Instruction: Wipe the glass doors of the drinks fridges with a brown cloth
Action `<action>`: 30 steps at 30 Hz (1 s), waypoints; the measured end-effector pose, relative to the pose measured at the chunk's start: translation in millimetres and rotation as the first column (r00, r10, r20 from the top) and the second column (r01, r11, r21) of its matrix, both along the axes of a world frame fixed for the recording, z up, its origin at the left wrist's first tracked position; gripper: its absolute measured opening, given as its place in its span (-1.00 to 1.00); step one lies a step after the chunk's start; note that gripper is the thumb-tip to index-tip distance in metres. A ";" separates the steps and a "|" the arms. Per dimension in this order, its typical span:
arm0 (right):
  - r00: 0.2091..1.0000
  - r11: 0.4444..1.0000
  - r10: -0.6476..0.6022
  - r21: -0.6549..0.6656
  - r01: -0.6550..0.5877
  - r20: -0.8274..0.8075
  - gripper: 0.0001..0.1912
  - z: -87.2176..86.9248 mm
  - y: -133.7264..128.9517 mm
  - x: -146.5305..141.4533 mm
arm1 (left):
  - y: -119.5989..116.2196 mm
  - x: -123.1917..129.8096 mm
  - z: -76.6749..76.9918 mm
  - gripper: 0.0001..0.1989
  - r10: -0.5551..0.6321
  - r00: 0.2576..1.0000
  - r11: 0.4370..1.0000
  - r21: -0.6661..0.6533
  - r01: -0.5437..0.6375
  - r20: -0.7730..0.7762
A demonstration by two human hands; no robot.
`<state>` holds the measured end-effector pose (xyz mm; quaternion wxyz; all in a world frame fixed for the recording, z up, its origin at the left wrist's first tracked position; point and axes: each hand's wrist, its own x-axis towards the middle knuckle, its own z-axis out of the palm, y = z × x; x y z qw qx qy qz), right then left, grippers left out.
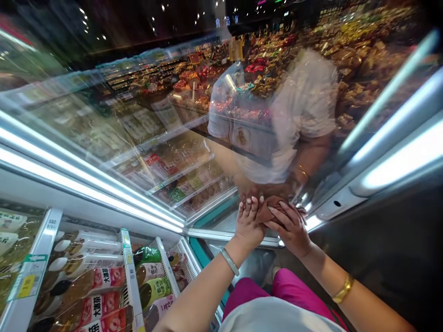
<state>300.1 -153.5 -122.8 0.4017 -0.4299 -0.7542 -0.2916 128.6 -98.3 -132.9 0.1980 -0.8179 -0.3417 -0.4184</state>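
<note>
Brn cloth (pixel 268 210) under R grip (pixel 290 226), by L grip (pixel 249 222).

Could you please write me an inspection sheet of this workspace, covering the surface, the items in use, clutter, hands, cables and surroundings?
Surface: glass, full of reflections; smears cannot be judged.
Items in use: brown cloth, bunched against the glass.
Clutter: nothing seen.
Left hand: on the glass beside the cloth, fingers extended; bangle on the wrist.
Right hand: fingers spread over the cloth; grip unclear; gold bracelet on the forearm.
Cables: nothing seen.
Surroundings: bottles in rows at lower left, price labels, bright light strip at right.
</note>
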 end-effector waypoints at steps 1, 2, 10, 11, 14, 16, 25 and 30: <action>0.999 0.999 -0.020 0.043 0.022 -0.048 -0.63 15.2 3.4 -4.1 | 5.0 4.0 16.9 -0.12 -0.007 1.000 1.000 0.018 0.007 0.012; 0.994 0.995 -0.036 0.085 0.045 -0.103 -0.62 31.1 7.1 -8.4 | 9.9 8.5 35.7 -0.13 -0.012 0.999 0.999 0.035 0.011 0.030; 0.944 0.981 -0.130 0.099 0.167 -0.304 -0.63 69.6 19.8 -28.8 | 23.4 14.6 104.5 -0.19 -0.046 0.997 0.996 0.082 0.041 0.069; 0.944 0.981 -0.126 0.105 0.164 -0.305 -0.64 64.1 18.1 -30.3 | 22.4 10.9 98.3 -0.19 -0.058 0.997 0.994 0.091 0.053 0.054; 0.945 0.976 -0.138 0.121 0.181 -0.295 -0.62 56.7 8.1 -35.2 | 16.7 3.0 82.9 -0.18 -0.092 0.996 0.991 0.099 0.090 0.014; 0.932 0.979 -0.161 0.066 0.192 -0.325 -0.61 62.6 -1.9 -35.8 | 11.4 4.6 85.5 -0.16 -0.103 0.995 0.991 0.083 0.101 0.015; 0.932 0.883 -0.328 0.301 0.360 -0.155 -0.68 77.2 -36.9 22.4 | -9.4 52.4 149.5 -0.22 -0.311 0.950 0.940 0.154 0.303 0.032; 0.964 0.886 -0.181 0.393 0.246 -0.195 -0.74 84.6 -26.5 23.5 | -12.2 54.9 155.4 -0.23 -0.285 0.958 0.944 0.182 0.277 0.020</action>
